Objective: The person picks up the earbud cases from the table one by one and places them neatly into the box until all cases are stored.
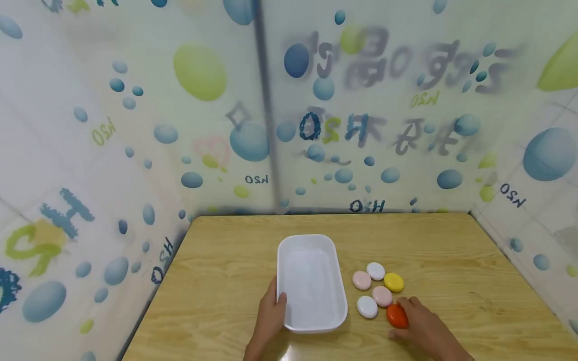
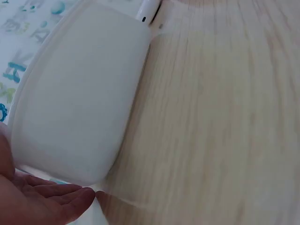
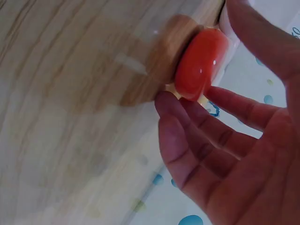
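In the head view, my left hand point(image 1: 270, 316) holds a white rectangular tray point(image 1: 341, 296) by its near left side, thumb over the rim. The left wrist view shows the hand's fingers point(image 2: 77, 201) along the tray's outer wall point(image 2: 82, 93). My right hand point(image 1: 424, 323) is at a glossy red rounded disc point(image 1: 396, 316) on the table. In the right wrist view, fingertips lie right at the edge of the red disc point(image 3: 201, 63), and the thumb stands apart from it. Beside the red disc lie a yellow disc point(image 1: 394, 282), pink discs point(image 1: 382, 296) and white discs point(image 1: 367, 307).
The wooden table point(image 1: 217, 281) carries the tray near its middle and the discs to its right. Pale walls point(image 1: 203, 115) with blue and green spots stand behind the table and on both sides.
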`<control>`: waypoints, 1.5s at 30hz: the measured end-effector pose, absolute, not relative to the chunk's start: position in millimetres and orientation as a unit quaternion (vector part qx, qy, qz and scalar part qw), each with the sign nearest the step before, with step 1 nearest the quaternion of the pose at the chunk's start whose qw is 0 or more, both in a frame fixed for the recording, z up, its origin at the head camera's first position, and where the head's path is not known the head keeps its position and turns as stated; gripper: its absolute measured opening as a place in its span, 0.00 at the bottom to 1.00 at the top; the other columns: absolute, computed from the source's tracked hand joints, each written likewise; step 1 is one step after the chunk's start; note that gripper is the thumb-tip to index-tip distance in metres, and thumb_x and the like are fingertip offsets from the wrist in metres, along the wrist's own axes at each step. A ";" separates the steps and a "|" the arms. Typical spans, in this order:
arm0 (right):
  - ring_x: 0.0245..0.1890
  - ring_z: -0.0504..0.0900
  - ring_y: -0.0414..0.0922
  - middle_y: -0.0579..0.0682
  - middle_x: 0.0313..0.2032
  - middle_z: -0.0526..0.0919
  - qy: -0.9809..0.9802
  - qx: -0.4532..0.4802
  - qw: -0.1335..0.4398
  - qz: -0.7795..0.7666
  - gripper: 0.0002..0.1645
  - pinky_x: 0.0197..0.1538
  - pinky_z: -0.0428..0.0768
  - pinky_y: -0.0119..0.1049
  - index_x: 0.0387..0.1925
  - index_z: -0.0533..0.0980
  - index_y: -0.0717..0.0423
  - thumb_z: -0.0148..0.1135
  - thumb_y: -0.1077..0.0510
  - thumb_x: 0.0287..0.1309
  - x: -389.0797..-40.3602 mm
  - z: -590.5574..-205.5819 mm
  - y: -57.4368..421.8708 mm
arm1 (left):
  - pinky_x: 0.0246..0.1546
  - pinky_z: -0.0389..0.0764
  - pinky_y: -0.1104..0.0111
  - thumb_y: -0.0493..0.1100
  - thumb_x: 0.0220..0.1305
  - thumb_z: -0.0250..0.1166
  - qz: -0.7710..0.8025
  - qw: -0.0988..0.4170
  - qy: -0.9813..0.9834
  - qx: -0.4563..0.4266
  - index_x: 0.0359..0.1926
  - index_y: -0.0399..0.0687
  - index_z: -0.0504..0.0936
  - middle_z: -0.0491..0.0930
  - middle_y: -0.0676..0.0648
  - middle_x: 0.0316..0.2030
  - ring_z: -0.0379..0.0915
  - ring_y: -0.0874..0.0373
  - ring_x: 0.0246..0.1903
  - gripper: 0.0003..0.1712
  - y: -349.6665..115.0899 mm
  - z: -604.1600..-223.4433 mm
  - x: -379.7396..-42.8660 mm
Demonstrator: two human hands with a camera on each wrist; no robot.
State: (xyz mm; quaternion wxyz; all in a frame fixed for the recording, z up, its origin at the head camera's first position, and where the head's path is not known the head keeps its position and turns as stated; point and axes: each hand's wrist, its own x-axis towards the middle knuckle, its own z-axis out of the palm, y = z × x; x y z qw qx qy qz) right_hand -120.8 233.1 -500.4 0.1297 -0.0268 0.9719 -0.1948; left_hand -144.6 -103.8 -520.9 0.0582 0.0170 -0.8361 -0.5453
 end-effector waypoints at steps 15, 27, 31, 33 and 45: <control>0.27 0.70 0.40 0.49 0.31 0.74 0.978 -0.075 -0.011 -0.194 0.31 0.29 0.71 0.36 0.45 0.73 0.60 0.71 0.49 0.38 -129.3 -476.0 224.5 | 0.53 0.64 0.52 0.28 0.58 0.43 -0.530 0.032 -0.847 0.029 0.62 0.28 0.57 0.64 0.29 0.57 0.61 0.39 0.56 0.29 -98.4 -515.5 -147.9; 0.35 0.74 0.47 0.56 0.44 0.74 0.953 -0.099 -0.078 -0.274 0.34 0.36 0.77 0.41 0.51 0.70 0.62 0.70 0.54 0.42 -168.8 -442.5 173.5 | 0.51 0.66 0.52 0.26 0.55 0.43 -0.505 0.045 -0.861 0.038 0.60 0.25 0.58 0.66 0.27 0.54 0.64 0.38 0.54 0.29 -95.4 -512.6 -147.0; 0.37 0.74 0.47 0.56 0.44 0.73 0.952 -0.108 -0.075 -0.277 0.34 0.38 0.77 0.42 0.52 0.69 0.62 0.70 0.55 0.42 -178.6 -439.5 151.4 | 0.48 0.70 0.52 0.26 0.54 0.45 -0.499 0.063 -0.864 0.033 0.58 0.25 0.62 0.70 0.27 0.51 0.68 0.39 0.51 0.27 -95.7 -513.0 -145.3; 0.38 0.73 0.48 0.56 0.45 0.73 0.953 -0.113 -0.068 -0.274 0.34 0.40 0.77 0.42 0.53 0.69 0.61 0.70 0.54 0.42 -182.5 -438.6 140.8 | 0.47 0.71 0.53 0.27 0.54 0.46 -0.502 0.067 -0.861 0.036 0.57 0.27 0.64 0.71 0.29 0.50 0.69 0.41 0.50 0.26 -96.2 -513.8 -145.6; 0.39 0.73 0.46 0.52 0.44 0.73 0.952 -0.143 -0.013 -0.269 0.33 0.43 0.77 0.41 0.51 0.70 0.56 0.71 0.54 0.41 -204.3 -446.9 89.3 | 0.41 0.75 0.56 0.28 0.54 0.49 -0.522 0.088 -0.847 0.041 0.55 0.33 0.71 0.76 0.34 0.47 0.73 0.46 0.45 0.24 -99.1 -518.6 -147.2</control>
